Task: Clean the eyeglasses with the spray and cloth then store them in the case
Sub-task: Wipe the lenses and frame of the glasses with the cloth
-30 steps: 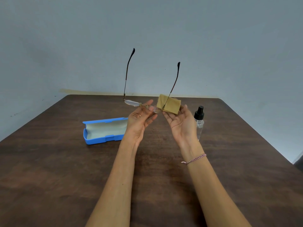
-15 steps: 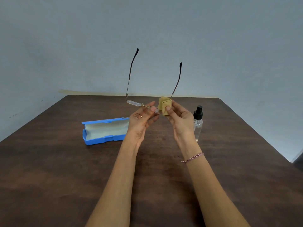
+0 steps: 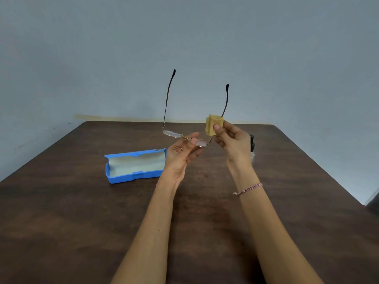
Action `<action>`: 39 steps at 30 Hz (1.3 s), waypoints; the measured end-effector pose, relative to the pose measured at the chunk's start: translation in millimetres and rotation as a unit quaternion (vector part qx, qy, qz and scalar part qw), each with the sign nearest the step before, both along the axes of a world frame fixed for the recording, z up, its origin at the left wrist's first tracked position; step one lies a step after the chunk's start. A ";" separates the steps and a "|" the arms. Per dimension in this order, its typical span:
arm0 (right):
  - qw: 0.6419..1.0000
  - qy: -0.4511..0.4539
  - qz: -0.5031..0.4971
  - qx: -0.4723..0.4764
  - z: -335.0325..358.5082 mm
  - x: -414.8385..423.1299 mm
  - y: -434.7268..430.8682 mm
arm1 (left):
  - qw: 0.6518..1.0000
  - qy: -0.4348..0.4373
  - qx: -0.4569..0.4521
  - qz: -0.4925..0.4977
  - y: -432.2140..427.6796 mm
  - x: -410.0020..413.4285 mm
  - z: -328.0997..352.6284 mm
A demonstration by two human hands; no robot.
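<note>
We are seeing thin, shiny metal glasses (image 3: 171, 133), a soft matt cloth (image 3: 213, 122), a smooth plastic case (image 3: 131, 178) with pale, matt lining, and a dull wood-grain table (image 3: 78, 222).

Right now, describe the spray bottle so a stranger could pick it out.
On the dark wooden table, look right of centre, just behind the right hand pinching the yellow cloth. A small spray bottle stands upright there, partly hidden by that hand. Its black pump top and clear body set it apart from the open blue case on the left.
</note>
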State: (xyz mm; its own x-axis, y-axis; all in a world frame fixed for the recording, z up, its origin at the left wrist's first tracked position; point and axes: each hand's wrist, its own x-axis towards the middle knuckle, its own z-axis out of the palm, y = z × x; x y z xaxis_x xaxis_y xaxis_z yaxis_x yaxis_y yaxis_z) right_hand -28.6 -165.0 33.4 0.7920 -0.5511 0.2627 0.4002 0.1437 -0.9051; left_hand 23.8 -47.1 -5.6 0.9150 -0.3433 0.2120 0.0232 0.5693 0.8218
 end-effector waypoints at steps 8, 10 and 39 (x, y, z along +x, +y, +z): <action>0.999 -0.012 -0.003 -0.051 1.1 14.2 -1.2 | 0.999 0.026 -0.029 -0.003 4.2 3.6 1.0; 0.999 -0.012 -0.010 -0.040 -5.4 16.0 -0.3 | 0.999 0.027 -0.026 -0.008 4.6 4.1 0.1; 0.996 -0.029 -0.052 -0.067 -1.1 5.3 1.7 | 0.999 -0.008 0.027 -0.026 15.8 5.2 3.2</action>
State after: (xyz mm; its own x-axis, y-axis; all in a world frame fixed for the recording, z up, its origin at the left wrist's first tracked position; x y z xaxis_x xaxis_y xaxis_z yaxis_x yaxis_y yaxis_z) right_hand -23.3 -163.4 32.4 0.7133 -0.5867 0.3833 0.4594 -0.0215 -0.8880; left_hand 29.0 -31.3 -2.4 0.8921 -0.4022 0.2060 0.0394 0.5232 0.8513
